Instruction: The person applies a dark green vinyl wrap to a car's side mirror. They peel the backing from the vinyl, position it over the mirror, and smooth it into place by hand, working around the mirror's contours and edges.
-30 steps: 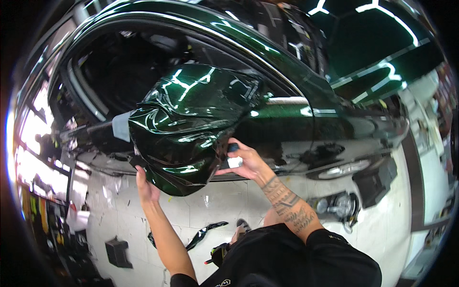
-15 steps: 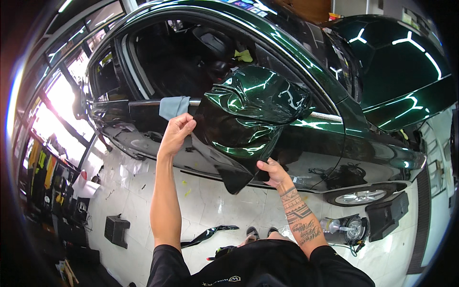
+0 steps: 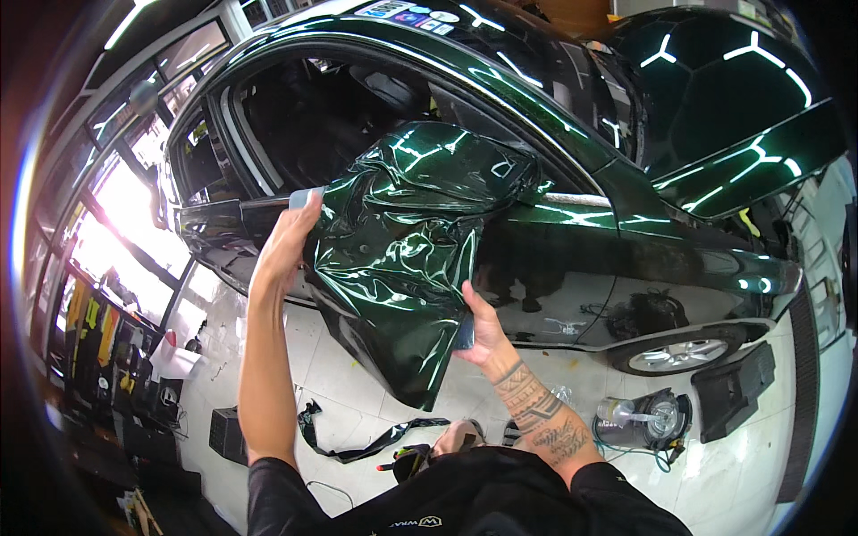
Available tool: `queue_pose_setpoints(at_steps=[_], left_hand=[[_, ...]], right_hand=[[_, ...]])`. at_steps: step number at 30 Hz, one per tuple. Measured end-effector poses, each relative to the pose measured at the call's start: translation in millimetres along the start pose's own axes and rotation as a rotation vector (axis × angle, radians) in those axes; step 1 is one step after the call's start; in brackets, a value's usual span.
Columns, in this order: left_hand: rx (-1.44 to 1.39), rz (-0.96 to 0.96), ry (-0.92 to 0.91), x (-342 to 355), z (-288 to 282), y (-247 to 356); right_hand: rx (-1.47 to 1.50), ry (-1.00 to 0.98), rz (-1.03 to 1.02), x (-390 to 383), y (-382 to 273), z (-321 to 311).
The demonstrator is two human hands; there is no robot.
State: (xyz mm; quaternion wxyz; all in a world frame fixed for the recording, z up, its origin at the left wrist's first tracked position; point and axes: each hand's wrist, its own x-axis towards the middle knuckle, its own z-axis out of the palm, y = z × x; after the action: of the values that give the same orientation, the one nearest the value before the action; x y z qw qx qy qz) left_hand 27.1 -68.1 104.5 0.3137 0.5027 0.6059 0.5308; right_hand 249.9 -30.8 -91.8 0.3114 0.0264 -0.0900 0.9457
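A glossy dark green sheet of vinyl film (image 3: 393, 313) lies wrinkled over the car's side mirror (image 3: 465, 165) and hangs down in front of the door. My left hand (image 3: 288, 237) is closed on the sheet's left edge, close to the window sill. Lower down, my right hand (image 3: 483, 326) grips the opposite edge, thumb on top and the other fingers partly hidden. The film stretches in creases between both hands, its lower corner dangling toward the floor. Just behind my left fingers, a blue-grey cloth (image 3: 304, 198) shows at the sill, mostly covered.
The dark green car door (image 3: 563, 277) stands close ahead, its window down. At right the hood (image 3: 742, 116) is raised above the front wheel (image 3: 675, 355). On the floor are a strip of film (image 3: 371, 447), a black box (image 3: 228, 435) and a machine with a clear canister (image 3: 648, 420).
My left hand has moved left and has taken hold of the film's edge. The right hand has shifted left. The sheet is spread wider and hangs lower, covering most of the cloth.
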Motion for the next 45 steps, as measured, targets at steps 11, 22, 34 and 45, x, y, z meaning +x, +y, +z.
queue_pose_setpoints(at_steps=[11, 22, 34, 45], left_hand=[[-0.486, -0.168, -0.235, 68.3, 23.8, 23.2], [-0.76, -0.258, -0.389, 98.8, 48.3, 24.0], [-0.608, -0.072, -0.583, -2.9, -45.0, -108.2], [-0.192, 0.064, -0.332, -20.0, -54.2, -39.2]], right_hand=[[-0.106, 0.112, -0.212, -8.9, -3.6, 31.1], [-0.234, 0.119, -0.559, -46.0, -70.1, 50.9], [-0.126, -0.103, -0.356, 35.0, -45.1, -30.1], [-0.152, 0.02, -0.33, 54.6, -52.4, -23.6]])
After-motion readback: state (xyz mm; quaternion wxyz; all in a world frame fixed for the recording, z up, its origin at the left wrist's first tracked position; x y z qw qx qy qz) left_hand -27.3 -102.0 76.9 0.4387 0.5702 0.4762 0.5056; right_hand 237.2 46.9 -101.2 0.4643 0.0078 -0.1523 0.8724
